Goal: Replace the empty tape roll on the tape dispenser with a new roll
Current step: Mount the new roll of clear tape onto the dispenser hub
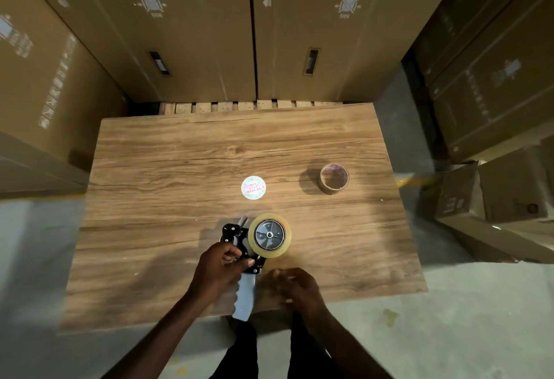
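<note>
A black tape dispenser [239, 239] with a grey handle lies flat near the front of the wooden table [180, 228]. A full roll of clear tape [269, 235] sits on its hub. My left hand [220, 270] grips the dispenser's black frame where it meets the handle. My right hand [295, 287] rests just right of the handle, fingers loosely curled and blurred, holding nothing that I can see. The empty cardboard core [333, 178] stands on end at the right of the table. A round white printed label [253, 187] lies flat at the table's middle.
Tall cardboard cartons [254, 34] wall in the table at the back, left and right. Smaller boxes [494, 204] are piled on the concrete floor to the right. The dispenser's handle overhangs the table's front edge.
</note>
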